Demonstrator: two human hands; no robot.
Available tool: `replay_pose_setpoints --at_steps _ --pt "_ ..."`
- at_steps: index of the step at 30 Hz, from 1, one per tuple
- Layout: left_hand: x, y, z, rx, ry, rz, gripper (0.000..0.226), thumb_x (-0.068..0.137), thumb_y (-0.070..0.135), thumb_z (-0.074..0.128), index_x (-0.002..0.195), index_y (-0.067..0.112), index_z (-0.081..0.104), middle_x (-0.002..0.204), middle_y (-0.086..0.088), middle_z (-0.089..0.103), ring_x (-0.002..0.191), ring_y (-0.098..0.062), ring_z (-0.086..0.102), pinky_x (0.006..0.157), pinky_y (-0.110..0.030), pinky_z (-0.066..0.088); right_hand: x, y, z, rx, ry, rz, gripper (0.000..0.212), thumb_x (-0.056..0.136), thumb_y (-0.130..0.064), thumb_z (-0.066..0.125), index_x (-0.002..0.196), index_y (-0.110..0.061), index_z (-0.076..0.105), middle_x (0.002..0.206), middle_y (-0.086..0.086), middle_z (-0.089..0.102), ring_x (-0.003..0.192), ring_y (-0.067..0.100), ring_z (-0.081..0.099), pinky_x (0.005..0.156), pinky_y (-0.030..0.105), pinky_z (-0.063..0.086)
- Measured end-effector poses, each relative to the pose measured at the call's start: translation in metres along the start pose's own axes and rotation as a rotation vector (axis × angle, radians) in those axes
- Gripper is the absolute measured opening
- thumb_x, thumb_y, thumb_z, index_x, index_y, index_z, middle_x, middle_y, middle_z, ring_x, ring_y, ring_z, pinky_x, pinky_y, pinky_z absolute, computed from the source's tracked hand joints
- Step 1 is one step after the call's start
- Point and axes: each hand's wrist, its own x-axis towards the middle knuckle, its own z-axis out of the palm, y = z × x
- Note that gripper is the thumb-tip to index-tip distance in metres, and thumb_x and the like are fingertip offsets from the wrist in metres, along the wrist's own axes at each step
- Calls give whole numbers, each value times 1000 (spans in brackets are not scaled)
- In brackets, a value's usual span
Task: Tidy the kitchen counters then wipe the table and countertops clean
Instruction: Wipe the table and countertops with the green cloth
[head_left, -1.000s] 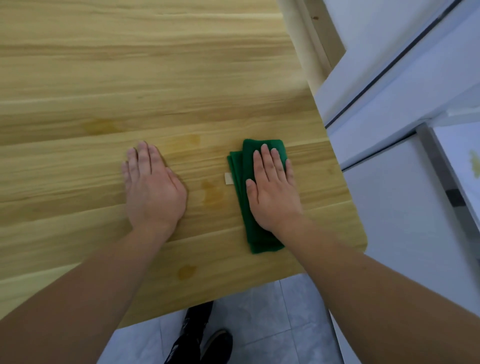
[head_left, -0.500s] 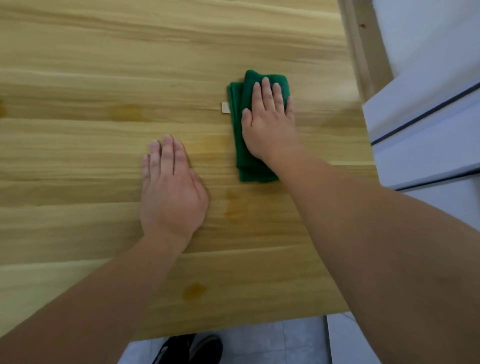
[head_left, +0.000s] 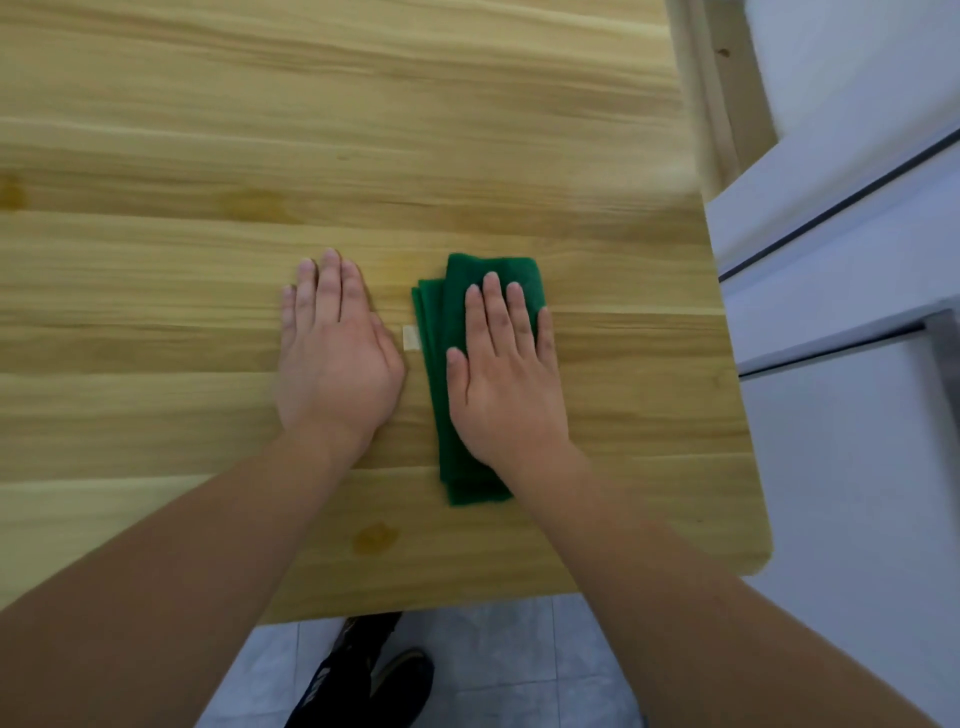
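The right hand, flat on the folded green cloth, is drawing it back toward the worktop's near edge; the left hand is bracing, both grips released.

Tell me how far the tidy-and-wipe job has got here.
Done: the visible wooden table carries no clutter. In hand: the right hand presses a folded green cloth flat on it; the left hand rests alongside. Left: a brownish spot near the front edge; no countertops show.
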Motion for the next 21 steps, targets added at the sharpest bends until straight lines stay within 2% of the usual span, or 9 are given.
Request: replay_pose_setpoints --at_steps 3,11,21 --pt "0 0 -1 -3 -3 -1 58 102 27 21 155 5 16 164 -10 10 151 -24 3 124 -41 3 -17 -3 4 10 -8 28 59 103 -40 11 154 -13 -4 161 3 -11 147 18 -16 120 46 -5" --pt "2 2 -1 -3 -1 -10 59 101 28 20 155 5 15 164 -11 10 151 -24 2 124 -40 2 5 1 -2 40 -34 53 59 102 -41 9 153 -17 -9 161 0 -17 146 16 -22 120 44 -9" --pt "4 1 2 21 -7 -4 58 102 28 18 156 7 12 164 -9 7 152 -23 0 124 -41 2 106 10 -16 4 -12 37 59 102 -40 10 154 -17 -4 162 0 -11 148 18 -13 120 43 -8"
